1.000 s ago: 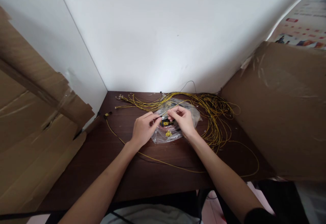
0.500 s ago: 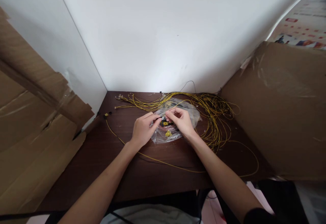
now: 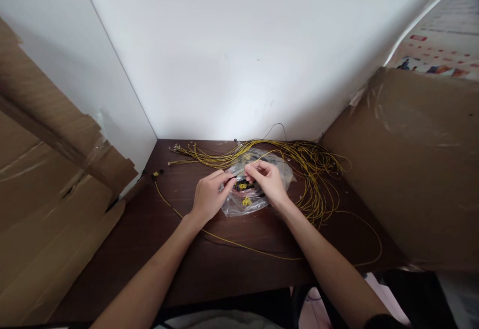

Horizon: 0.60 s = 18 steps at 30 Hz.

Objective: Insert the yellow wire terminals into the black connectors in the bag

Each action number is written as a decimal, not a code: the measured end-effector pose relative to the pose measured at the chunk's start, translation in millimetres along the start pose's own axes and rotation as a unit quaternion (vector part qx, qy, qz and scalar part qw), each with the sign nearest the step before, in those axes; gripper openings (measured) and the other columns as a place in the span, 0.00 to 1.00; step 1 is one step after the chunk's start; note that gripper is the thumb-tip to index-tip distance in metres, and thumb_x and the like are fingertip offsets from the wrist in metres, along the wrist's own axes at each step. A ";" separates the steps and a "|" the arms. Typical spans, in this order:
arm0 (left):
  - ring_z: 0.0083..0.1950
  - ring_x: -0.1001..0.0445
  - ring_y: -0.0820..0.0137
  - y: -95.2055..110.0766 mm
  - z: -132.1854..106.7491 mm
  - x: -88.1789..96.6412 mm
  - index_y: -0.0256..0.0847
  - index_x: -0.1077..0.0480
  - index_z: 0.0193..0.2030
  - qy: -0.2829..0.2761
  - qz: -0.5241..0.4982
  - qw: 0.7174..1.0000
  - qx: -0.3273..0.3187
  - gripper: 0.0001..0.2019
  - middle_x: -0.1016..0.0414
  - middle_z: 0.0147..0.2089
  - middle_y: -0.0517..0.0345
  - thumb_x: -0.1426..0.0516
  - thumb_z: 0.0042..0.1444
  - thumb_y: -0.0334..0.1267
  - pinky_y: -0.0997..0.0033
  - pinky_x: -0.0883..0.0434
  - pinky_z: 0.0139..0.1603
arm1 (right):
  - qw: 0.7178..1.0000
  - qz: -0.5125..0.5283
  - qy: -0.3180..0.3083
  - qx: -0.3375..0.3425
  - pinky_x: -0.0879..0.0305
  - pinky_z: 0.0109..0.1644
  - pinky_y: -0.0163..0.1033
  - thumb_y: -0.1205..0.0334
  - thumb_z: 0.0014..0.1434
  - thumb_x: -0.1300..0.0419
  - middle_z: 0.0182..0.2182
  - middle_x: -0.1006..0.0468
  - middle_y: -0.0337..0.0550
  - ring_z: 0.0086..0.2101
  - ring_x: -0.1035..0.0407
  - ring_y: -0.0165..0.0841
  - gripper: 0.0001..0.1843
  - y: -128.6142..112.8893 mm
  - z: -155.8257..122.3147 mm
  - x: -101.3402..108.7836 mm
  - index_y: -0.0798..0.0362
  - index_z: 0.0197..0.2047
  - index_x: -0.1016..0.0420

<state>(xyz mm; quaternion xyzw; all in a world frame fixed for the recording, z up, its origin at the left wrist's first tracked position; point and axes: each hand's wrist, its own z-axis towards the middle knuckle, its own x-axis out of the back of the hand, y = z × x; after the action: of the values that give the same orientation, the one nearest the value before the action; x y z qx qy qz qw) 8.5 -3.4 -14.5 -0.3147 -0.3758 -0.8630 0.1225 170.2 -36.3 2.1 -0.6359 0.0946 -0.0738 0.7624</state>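
Observation:
My left hand [image 3: 208,195] and my right hand [image 3: 268,182] meet over a clear plastic bag [image 3: 239,204] lying on the dark wooden table [image 3: 194,264]. Both hands are closed in a pinch, fingertips nearly touching, around a small black and yellow connector [image 3: 242,185] held just above the bag. What each hand grips exactly is partly hidden by the fingers. A small yellow part [image 3: 246,201] lies inside the bag below the hands. A thin yellow wire [image 3: 239,245] runs across the table under my forearms.
A tangle of yellow wires [image 3: 310,169] spreads along the back and right of the table. A single wire end with a black and yellow plug [image 3: 157,173] lies at the left. Cardboard sheets stand at the left [image 3: 48,179] and right [image 3: 411,169]. A white wall is behind.
The view has tilted slightly, so the table sits a little lower. My hands stay pinched together over the bag, with only small finger movement.

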 end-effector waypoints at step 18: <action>0.25 0.42 0.77 1.3 0.8 1.2 0.40 0.28 0.39 0.041 -0.021 0.999 -0.025 0.08 0.36 0.28 0.61 0.46 0.55 0.37 0.77 0.42 0.28 | 0.999 -0.007 -0.039 -0.026 0.38 0.28 0.32 0.55 0.48 0.37 0.21 0.29 0.40 0.22 0.36 0.27 0.13 2.8 -3.9 -9.3 0.57 0.23 0.28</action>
<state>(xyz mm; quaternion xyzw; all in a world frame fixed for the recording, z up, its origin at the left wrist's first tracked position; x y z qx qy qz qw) 8.5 -3.7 -12.6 -0.2736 -0.3555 -0.8867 0.1117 160.2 -37.4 -0.9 -0.6589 0.0624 -0.0518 0.7479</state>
